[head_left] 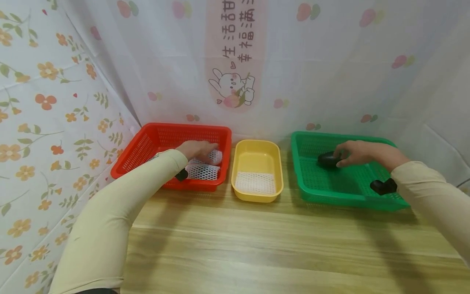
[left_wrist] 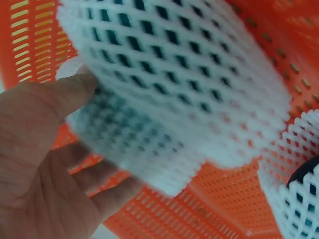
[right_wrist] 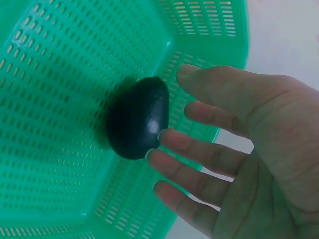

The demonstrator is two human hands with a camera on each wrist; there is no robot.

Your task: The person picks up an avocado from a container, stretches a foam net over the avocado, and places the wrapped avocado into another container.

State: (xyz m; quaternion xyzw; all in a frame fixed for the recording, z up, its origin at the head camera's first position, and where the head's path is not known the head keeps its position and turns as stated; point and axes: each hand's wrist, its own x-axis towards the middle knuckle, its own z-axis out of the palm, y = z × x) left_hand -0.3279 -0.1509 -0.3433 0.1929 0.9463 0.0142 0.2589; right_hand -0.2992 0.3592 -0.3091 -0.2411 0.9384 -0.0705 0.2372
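Note:
My left hand point(head_left: 198, 151) reaches into the red basket point(head_left: 128, 165). In the left wrist view its thumb and fingers hold a white foam net sleeve point(left_wrist: 124, 124). Another foam net point(left_wrist: 179, 64) lies over it, dark gaps showing through its mesh. At the right edge, a third net point(left_wrist: 294, 154) has a dark thing in it, partly cut off. My right hand point(head_left: 354, 153) is over the green basket point(head_left: 304, 183), its fingers extended and spread. Its fingertips are at the side of a dark avocado point(right_wrist: 139, 119) lying in that basket; whether they touch is hard to tell.
Between the two baskets stands a yellow tray point(head_left: 257, 159) with a white foam net point(head_left: 255, 182) in its near half. All three stand on a wooden table point(head_left: 257, 245), against a printed curtain point(head_left: 165, 61) at the back. A flowered cloth point(head_left: 44, 143) hangs at the left.

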